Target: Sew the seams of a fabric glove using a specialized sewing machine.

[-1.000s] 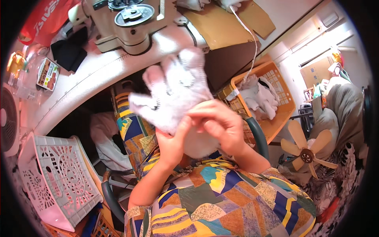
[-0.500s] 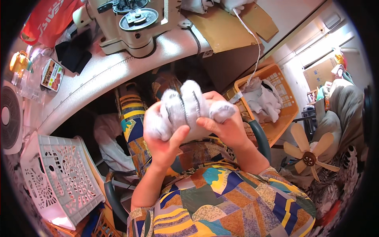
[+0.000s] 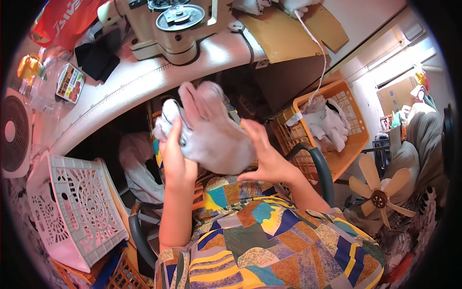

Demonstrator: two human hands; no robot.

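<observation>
A pale grey fuzzy glove-shaped piece (image 3: pixel 216 137) with stitched seams is held above my lap, its finger parts pointing up. My left hand (image 3: pixel 175 161) grips its left side, thumb pressed along the front. At its right edge my right hand (image 3: pixel 267 164) is open, fingers and thumb spread around the fabric; whether they touch it I cannot tell. Beyond them is the curved white worktable edge (image 3: pixel 120 79), with a cream sewing machine (image 3: pixel 175 50) on top. An orange basket (image 3: pixel 353 151) holding pale fabric pieces stands to the right of my right hand.
A white plastic crate (image 3: pixel 84 212) sits at lower left, a small bladed fan (image 3: pixel 380 195) at right. Cardboard (image 3: pixel 269 41) lies on the table, with black cloth (image 3: pixel 96 62) and a plastic container (image 3: pixel 70 84) at upper left. A chair armrest (image 3: pixel 317 173) curves beside my right arm.
The bunched piece has been turned and now shows its longer finger parts upward. My left hand has moved slightly left and up; my right hand has loosened and spread its fingers.
</observation>
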